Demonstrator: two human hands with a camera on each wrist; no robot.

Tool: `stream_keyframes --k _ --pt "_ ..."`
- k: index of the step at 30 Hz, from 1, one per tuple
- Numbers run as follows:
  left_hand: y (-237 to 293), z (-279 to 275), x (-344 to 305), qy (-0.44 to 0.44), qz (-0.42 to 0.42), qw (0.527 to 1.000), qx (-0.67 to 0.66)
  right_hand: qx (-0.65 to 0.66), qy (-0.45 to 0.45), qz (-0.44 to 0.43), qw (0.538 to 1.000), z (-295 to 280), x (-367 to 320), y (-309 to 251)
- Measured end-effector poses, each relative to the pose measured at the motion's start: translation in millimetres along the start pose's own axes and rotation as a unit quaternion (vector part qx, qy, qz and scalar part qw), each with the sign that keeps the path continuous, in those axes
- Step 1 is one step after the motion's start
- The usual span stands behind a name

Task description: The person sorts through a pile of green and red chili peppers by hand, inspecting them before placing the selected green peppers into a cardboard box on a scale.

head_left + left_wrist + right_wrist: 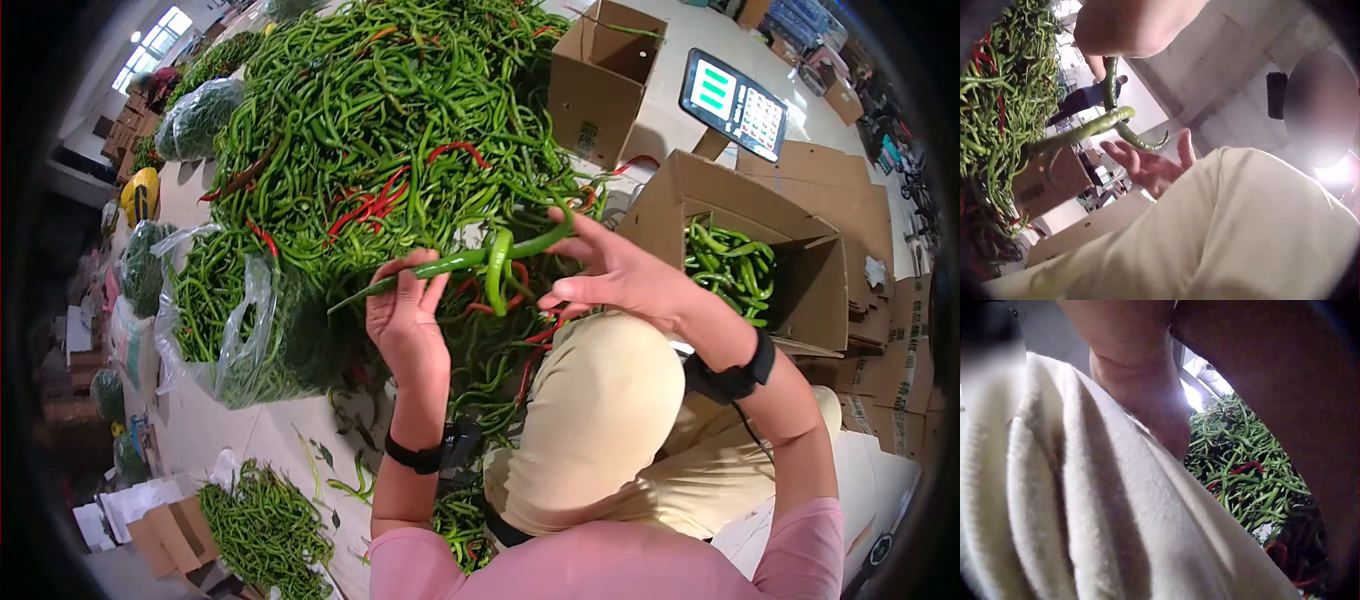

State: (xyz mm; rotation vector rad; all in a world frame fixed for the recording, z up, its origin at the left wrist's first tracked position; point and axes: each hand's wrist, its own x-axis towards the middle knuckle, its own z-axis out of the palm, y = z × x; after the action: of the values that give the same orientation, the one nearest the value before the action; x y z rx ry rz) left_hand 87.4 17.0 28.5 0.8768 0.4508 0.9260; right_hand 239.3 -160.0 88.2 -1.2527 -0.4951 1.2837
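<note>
- The left hand (408,312) is raised over the near side of the pepper heap (390,120), its forearm running up almost straight from the elbow and the wrist bent so that the fingertips face inward.
- Its thumb and fingers are closed in a pinch on the long green pepper (450,264), whose thin end sticks out past the hand on the outer side.
- That long pepper lies across the space between the two hands, held in the air and curving upward near the right hand (625,280).
- A curled green pepper (497,275) loops around the middle of it and hangs down.
- The right hand reaches in from the other side, its forearm slanting inward above the raised knee (615,390).
- Its fingers are open and spread, the thumb set apart from them; the fingertips are right by the curved end of the long pepper, though I can't tell whether they touch it.
- Each wrist wears a black strap.
- Beyond the right forearm stands an open cardboard box (765,205) with green peppers (730,265) inside, and a scale display (733,103) is lit behind it.
</note>
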Motion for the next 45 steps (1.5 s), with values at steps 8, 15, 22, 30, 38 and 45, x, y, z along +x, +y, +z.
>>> stream_keyframes --k 8,15,22,30,38,45 --pt "-6 45 -27 -0.206 -0.087 0.972 0.070 0.117 0.084 -0.070 0.987 -10 -1 -10" --pt "-18 -27 -20 -0.208 -0.158 0.953 0.153 0.208 0.173 -0.338 0.901 -70 -108 -45" --pt "-84 -169 -57 -0.102 -0.289 0.907 0.289 -0.248 0.524 -0.113 0.807 -142 -197 4" --pt "-169 -224 -153 -0.012 -0.631 0.755 0.178 -0.353 0.414 -0.220 0.809 -56 -189 29" --pt "-196 -217 -151 0.002 -0.369 0.822 0.433 -0.260 0.302 -0.113 0.910 -30 -146 77" --pt "-189 -195 -106 -0.192 -0.009 0.693 0.694 -0.230 0.335 -0.028 0.913 -53 -147 107"
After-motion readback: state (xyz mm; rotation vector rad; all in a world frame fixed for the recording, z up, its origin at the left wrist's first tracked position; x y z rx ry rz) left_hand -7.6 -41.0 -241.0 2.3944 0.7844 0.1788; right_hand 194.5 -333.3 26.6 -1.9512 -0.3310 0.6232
